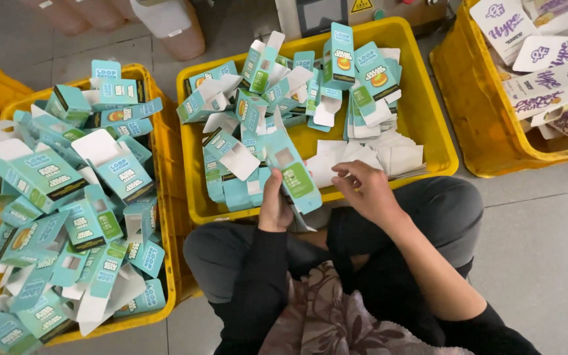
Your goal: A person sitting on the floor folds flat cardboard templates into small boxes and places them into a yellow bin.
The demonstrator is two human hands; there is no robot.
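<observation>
Two hands, left (275,205) gripping a flat teal cardboard carton (292,172), right (365,190) pinching white paper slips (369,158), yellow plastic crate (428,112)

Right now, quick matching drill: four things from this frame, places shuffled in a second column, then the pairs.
Things:
1. left hand
2. right hand
3. white-and-purple cartons
4. heap of teal cartons

Places:
A. overflowing the yellow crate at far left
B. gripping an open teal carton
C. in the yellow crate at top right
D. fingers at the stack of white flat inserts

Pairs: 1-B, 2-D, 3-C, 4-A
</observation>
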